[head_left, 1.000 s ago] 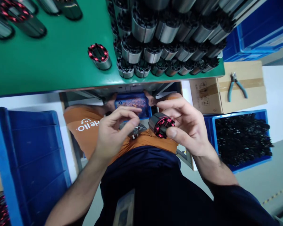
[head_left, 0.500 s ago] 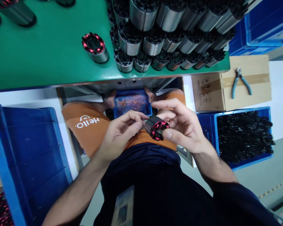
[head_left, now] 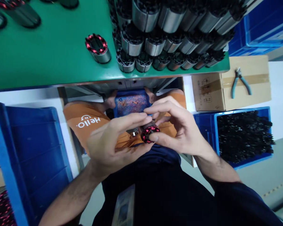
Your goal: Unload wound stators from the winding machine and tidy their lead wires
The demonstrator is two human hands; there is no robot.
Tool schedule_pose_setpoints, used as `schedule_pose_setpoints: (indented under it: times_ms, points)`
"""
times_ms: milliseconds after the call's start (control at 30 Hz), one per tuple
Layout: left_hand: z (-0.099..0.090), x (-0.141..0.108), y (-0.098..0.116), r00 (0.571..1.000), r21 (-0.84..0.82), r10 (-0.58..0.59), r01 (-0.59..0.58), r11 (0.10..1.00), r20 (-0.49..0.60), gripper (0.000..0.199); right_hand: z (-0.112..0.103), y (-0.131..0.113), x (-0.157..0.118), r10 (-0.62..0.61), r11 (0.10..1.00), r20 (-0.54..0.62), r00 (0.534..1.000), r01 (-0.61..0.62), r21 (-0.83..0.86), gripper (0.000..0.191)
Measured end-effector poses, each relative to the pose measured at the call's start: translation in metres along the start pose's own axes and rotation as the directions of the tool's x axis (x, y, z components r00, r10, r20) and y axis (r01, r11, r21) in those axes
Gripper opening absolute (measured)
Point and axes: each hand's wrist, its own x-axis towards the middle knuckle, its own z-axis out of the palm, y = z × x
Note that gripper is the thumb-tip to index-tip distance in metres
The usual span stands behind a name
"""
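Observation:
A motor stator point(head_left: 145, 125), a dark cylinder with red windings round its end, is held in front of my lap. My right hand point(head_left: 179, 128) grips it, thumb on the wound end and fingers curled behind. My left hand point(head_left: 108, 141) reaches round from the other side, fingertips at the stator's upper edge and thumb along its lower edge; the palm stays off it. In the gap shows a small shiny thing point(head_left: 135, 134) that I cannot make out. Another red-wound stator point(head_left: 101, 55) stands on the green table point(head_left: 61, 56).
Stacked stators point(head_left: 155, 47) without red windings line the table's edge. Cutting pliers point(head_left: 240, 82) lie on a cardboard box point(head_left: 259, 70), right. Below it, a blue bin point(head_left: 250, 164) holds black parts. A blue tray point(head_left: 115, 105) sits between my feet; a blue crate point(head_left: 37, 150) stands left.
The stator has moved slightly left and down with my right hand. My left hand has gone from a pinch beside the stator to a wide curve with fingers and thumb on either side.

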Motion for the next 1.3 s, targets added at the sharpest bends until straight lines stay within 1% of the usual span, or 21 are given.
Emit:
schedule_pose_setpoints:
  times_ms: [67, 133, 167, 233, 267, 300, 367, 433, 467, 533, 633, 733, 800, 867, 933, 1000, 1100, 1133, 1200, 1267, 1300]
  points:
    - [0.0, 0.004, 0.001, 0.996, 0.073, 0.092, -0.091, 0.993, -0.008, 0.063, -0.002, 0.001, 0.0, -0.052, 0.997, -0.078, 0.996, 0.048, -0.054, 0.023]
    - [-0.001, 0.009, 0.003, 0.992, 0.128, 0.115, -0.109, 0.986, -0.047, 0.046, -0.002, 0.005, -0.001, -0.045, 0.998, -0.169, 0.985, 0.039, -0.039, 0.02]
    - [-0.001, 0.01, 0.005, 0.991, 0.141, 0.102, -0.089, 0.986, -0.088, 0.042, -0.002, 0.008, -0.001, -0.029, 1.0, -0.237, 0.971, 0.027, -0.012, 0.021]
    - [-0.002, 0.013, 0.01, 0.987, 0.155, 0.032, -0.008, 0.988, -0.156, 0.04, 0.0, 0.012, -0.003, 0.005, 0.999, -0.384, 0.923, 0.012, 0.041, 0.024]
    - [-0.002, 0.013, 0.011, 0.984, 0.16, -0.004, 0.033, 0.987, -0.179, 0.041, 0.002, 0.013, -0.004, 0.003, 0.999, -0.432, 0.902, 0.02, 0.05, 0.024]
    - [-0.003, 0.013, 0.013, 0.981, 0.159, -0.036, 0.067, 0.985, -0.193, 0.041, 0.005, 0.014, -0.005, -0.018, 0.998, -0.447, 0.894, 0.04, 0.04, 0.023]
    - [-0.004, 0.013, 0.014, 0.977, 0.147, -0.065, 0.097, 0.984, -0.205, 0.041, 0.012, 0.013, -0.007, -0.111, 0.994, -0.382, 0.917, 0.108, -0.029, 0.024]
    - [-0.005, 0.013, 0.014, 0.976, 0.129, -0.057, 0.085, 0.988, -0.209, 0.042, 0.018, 0.011, -0.008, -0.201, 0.979, -0.28, 0.939, 0.178, -0.104, 0.032]
    - [-0.005, 0.012, 0.014, 0.978, 0.128, -0.046, 0.073, 0.989, -0.204, 0.043, 0.02, 0.011, -0.009, -0.219, 0.973, -0.248, 0.944, 0.192, -0.129, 0.032]
    - [-0.005, 0.012, 0.012, 0.982, 0.151, -0.035, 0.064, 0.986, -0.187, 0.044, 0.021, 0.011, -0.01, -0.203, 0.973, -0.231, 0.952, 0.169, -0.158, 0.025]
    - [-0.002, 0.011, 0.011, 0.984, 0.173, -0.01, 0.041, 0.984, -0.177, 0.044, 0.015, 0.011, -0.01, -0.184, 0.972, -0.232, 0.955, 0.142, -0.187, 0.017]
    - [0.002, 0.011, 0.009, 0.993, 0.092, -0.021, 0.032, 0.995, -0.115, 0.048, 0.013, 0.005, -0.007, -0.192, 0.975, -0.216, 0.957, 0.161, -0.154, 0.016]
    - [0.005, 0.011, 0.009, 0.998, 0.035, -0.023, 0.025, 0.999, -0.06, 0.044, 0.017, -0.001, -0.005, -0.135, 0.99, -0.234, 0.963, 0.124, -0.064, 0.018]
    - [0.008, 0.013, 0.01, 0.998, 0.03, 0.003, -0.001, 1.0, -0.064, 0.036, 0.027, -0.004, -0.004, -0.011, 0.998, -0.271, 0.962, 0.028, 0.06, 0.021]
    - [0.009, 0.016, 0.01, 0.994, 0.084, 0.02, -0.011, 0.996, -0.106, 0.029, 0.039, -0.002, -0.007, 0.126, 0.977, -0.284, 0.951, -0.069, 0.203, 0.019]
    - [0.008, 0.019, 0.008, 0.994, 0.15, 0.029, -0.013, 0.989, -0.109, 0.024, 0.049, 0.004, -0.012, 0.209, 0.934, -0.264, 0.942, -0.113, 0.338, 0.016]
    - [0.007, 0.02, 0.006, 0.998, 0.202, 0.022, -0.008, 0.979, -0.066, 0.033, 0.058, 0.016, -0.019, 0.255, 0.882, -0.253, 0.933, -0.117, 0.456, 0.019]
    - [0.007, 0.018, 0.005, 0.998, 0.215, 0.017, -0.004, 0.976, -0.055, 0.033, 0.06, 0.019, -0.02, 0.26, 0.875, -0.258, 0.931, -0.113, 0.471, 0.019]
    - [0.008, 0.014, 0.003, 0.998, 0.263, 0.017, 0.0, 0.965, -0.065, 0.025, 0.061, 0.022, -0.022, 0.266, 0.868, -0.265, 0.927, -0.111, 0.484, 0.017]
    - [0.011, 0.009, 0.003, 0.994, 0.326, 0.073, -0.042, 0.944, -0.081, 0.022, 0.06, 0.022, -0.022, 0.258, 0.87, -0.263, 0.93, -0.105, 0.482, 0.014]
    - [0.011, 0.007, 0.003, 0.99, 0.349, 0.109, -0.072, 0.934, -0.088, 0.025, 0.059, 0.022, -0.022, 0.25, 0.874, -0.256, 0.934, -0.104, 0.475, 0.012]
